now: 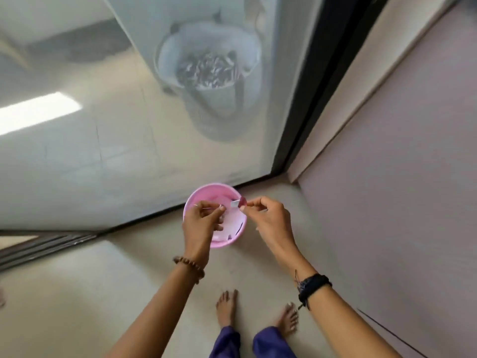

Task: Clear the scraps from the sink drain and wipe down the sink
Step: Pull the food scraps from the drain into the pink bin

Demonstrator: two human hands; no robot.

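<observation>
Pink bin (pixel 192 202) sits on the floor (pixel 103 293) at frame centre, right against the dark door track (pixel 154 217). Inside: white liner or paper w/ a few dark scraps (pixel 238 229) toward its 4 o'clock side; can't tell what they are.

Both hands hover over the bin. Left hand (pixel 202 220) at the bin's 9 o'clock, fingers curled, thumb & forefinger pinched together; something thin may be between them, can't tell. Beaded bracelet (pixel 189 267) on that wrist. Right hand (pixel 268 215) at the bin's 2 o'clock, thumb & forefinger pinching a small scrap (pixel 238 202), pale w/ a dark red end, held above the rim. Black band (pixel 313 286) on that wrist.

Behind a frosted glass door (pixel 90 151), at 12 o'clock from the bin & well apart, a pale bucket (pixel 165 55) shows blurred, holding a heap of dark & light stuff, not identifiable. Bright light streak on the glass at 9 o'clock.

Pinkish wall panel (pixel 400 177) fills the 3 o'clock side. Bare feet (pixel 227 306) & purple trouser cuffs (pixel 268 342) at 6 o'clock. Sink not in view.
</observation>
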